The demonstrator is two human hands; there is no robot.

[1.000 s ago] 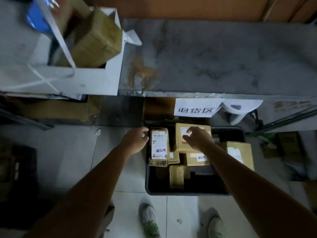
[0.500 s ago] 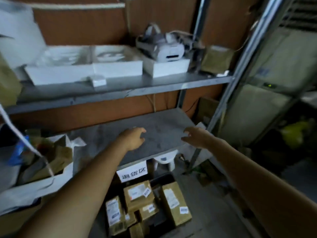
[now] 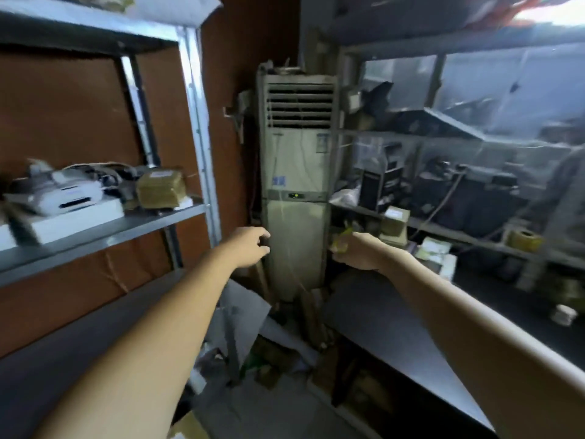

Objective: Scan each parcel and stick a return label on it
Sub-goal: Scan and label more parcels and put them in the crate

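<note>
My left hand (image 3: 250,248) and my right hand (image 3: 361,253) reach forward at chest height, apart from each other. Both have loosely curled fingers with nothing seen in them. They hover in front of a tall floor air conditioner (image 3: 296,185). A brown taped parcel (image 3: 161,191) lies on the metal shelf (image 3: 104,229) at the left, well away from my left hand. A small brown parcel (image 3: 394,223) with a white label stands on the right-hand shelf, just beyond my right hand. The bin of parcels on the floor is out of view.
A white headset (image 3: 69,194) rests on a white box on the left shelf. A dark table (image 3: 395,327) runs along the right. A yellow tape roll (image 3: 524,240) and cluttered equipment fill the right shelves. Cardboard and scraps (image 3: 269,359) litter the floor in the corner.
My view has swung up and to the right, from the parcel bin on the floor to the corner with the air conditioner. Both hands left the parcels and rose, empty.
</note>
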